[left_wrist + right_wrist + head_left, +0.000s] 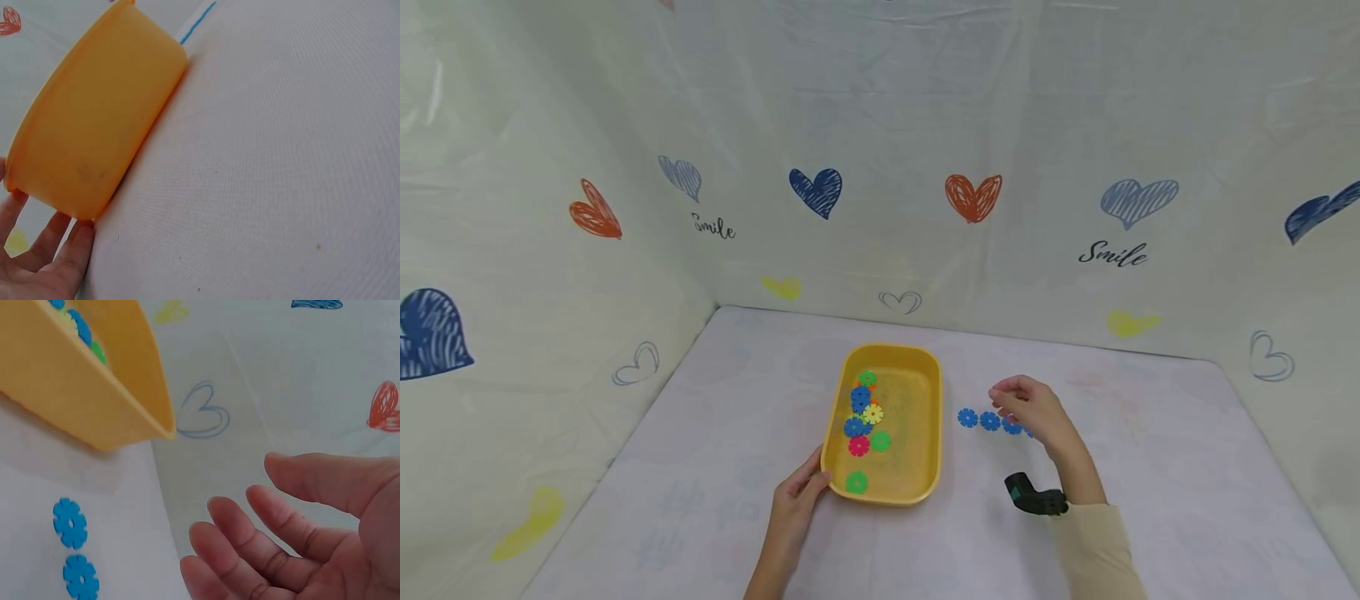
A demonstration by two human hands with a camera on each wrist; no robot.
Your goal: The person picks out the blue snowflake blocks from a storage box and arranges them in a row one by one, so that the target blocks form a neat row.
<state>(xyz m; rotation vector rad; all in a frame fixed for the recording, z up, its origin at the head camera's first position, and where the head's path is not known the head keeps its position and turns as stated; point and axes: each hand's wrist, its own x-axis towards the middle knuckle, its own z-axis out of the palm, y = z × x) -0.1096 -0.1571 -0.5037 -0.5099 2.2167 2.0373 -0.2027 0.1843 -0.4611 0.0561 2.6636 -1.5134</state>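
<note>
My left hand (795, 497) holds the near-left corner of a yellow plastic tray (927, 442), thumb at the rim. Fingers against the tray's outer wall (106, 119) show in the left wrist view. Inside the tray, along its left side, lie snowflake discs: blue (854, 427), green (856, 482), yellow (872, 414) and pink (859, 446). Right of the tray, several blue discs (990, 421) form a row on the table. Over the row's right part hovers my right hand (1033, 410), fingers loosely bent, thumb apart, nothing held; it hides part of the row.
A pale cloth covers the table (700, 517). Behind and to the left rise white sheets printed with hearts (973, 198). A black wrist camera (1033, 497) is strapped to my right wrist, near a beige sleeve (1093, 550).
</note>
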